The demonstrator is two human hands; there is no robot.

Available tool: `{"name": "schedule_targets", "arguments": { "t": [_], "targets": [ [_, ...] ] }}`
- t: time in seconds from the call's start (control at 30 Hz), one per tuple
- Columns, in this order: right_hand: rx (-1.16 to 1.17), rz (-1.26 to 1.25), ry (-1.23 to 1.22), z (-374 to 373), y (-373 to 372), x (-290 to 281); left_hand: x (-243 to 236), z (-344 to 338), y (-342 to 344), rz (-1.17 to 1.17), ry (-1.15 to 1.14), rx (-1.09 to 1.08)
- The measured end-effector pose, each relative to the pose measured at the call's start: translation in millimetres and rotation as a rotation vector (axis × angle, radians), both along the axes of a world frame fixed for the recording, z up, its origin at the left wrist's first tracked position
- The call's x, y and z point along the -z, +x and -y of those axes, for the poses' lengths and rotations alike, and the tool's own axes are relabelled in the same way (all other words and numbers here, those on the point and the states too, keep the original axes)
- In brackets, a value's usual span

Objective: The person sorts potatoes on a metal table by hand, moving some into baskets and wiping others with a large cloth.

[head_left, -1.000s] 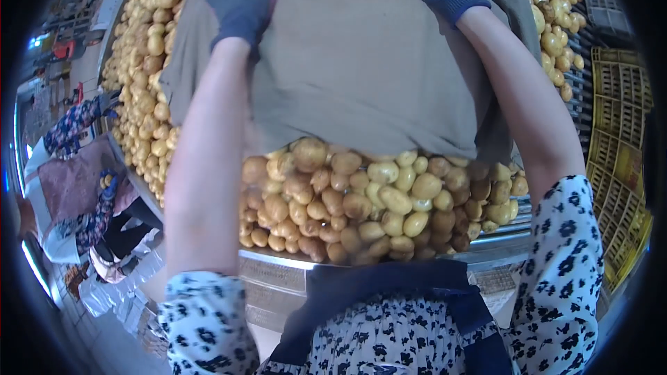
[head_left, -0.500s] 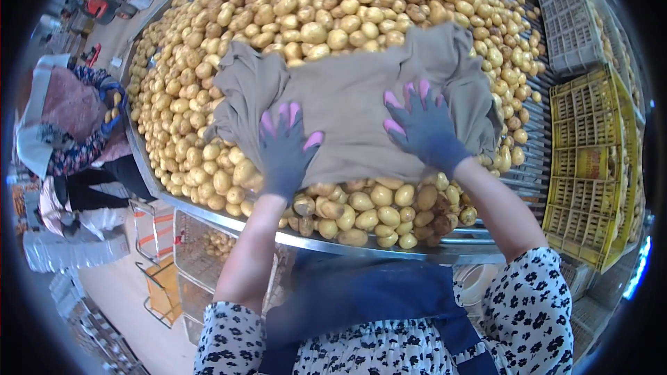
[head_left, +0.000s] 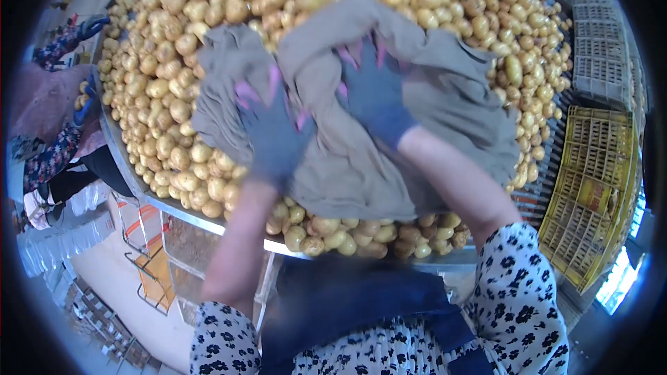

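A brown-grey cloth (head_left: 351, 177) lies bunched and folded over a large heap of potatoes (head_left: 167, 90). My left hand (head_left: 274, 132), in a dark grey glove with pink fingertips, presses on the cloth's left part, its fingers spread and slightly blurred. Farther forward and to the right, my right hand (head_left: 375, 94), gloved alike, rests on the cloth with fingers apart. A thick fold of cloth rises between the hands and arches beyond the right one. Potatoes show all around the cloth, including a row at the near edge.
A metal rim (head_left: 187, 215) borders the sorting table, with dark rollers (head_left: 545, 173) at its right. Yellow (head_left: 590, 187) and grey crates (head_left: 601, 55) stand to the right. At the left a co-worker's gloved hand (head_left: 85, 101) holds potatoes. An orange-and-metal stand (head_left: 156, 281) is at lower left.
Both hands have slid over the potatoes, the right one forward and to the left. The cloth, flatter before, is now bunched between them, and its near edge hangs lower. The view has shifted slightly.
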State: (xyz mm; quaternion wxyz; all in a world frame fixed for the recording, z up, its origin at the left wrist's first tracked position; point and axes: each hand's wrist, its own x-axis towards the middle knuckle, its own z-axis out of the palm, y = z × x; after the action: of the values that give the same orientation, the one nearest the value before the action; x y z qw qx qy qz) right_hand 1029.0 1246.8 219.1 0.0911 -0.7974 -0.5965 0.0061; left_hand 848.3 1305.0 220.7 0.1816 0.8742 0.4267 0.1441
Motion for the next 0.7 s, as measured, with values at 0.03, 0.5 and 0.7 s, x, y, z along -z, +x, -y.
{"name": "schedule_targets", "arguments": {
  "t": [0.03,0.5,0.7],
  "targets": [
    [-0.05,-0.177,0.095,-15.9,1.9,7.3,7.7,-18.3,5.4,0.012,0.055,-0.046],
    [-0.556,-0.573,-0.106,-174.9,31.0,-19.2,37.6,-199.3,7.5,-0.264,0.233,0.267],
    [-0.507,-0.05,0.038,-0.8,60.7,-72.4,0.9,-118.9,-59.3,-0.121,0.147,0.205]
  ]
}}
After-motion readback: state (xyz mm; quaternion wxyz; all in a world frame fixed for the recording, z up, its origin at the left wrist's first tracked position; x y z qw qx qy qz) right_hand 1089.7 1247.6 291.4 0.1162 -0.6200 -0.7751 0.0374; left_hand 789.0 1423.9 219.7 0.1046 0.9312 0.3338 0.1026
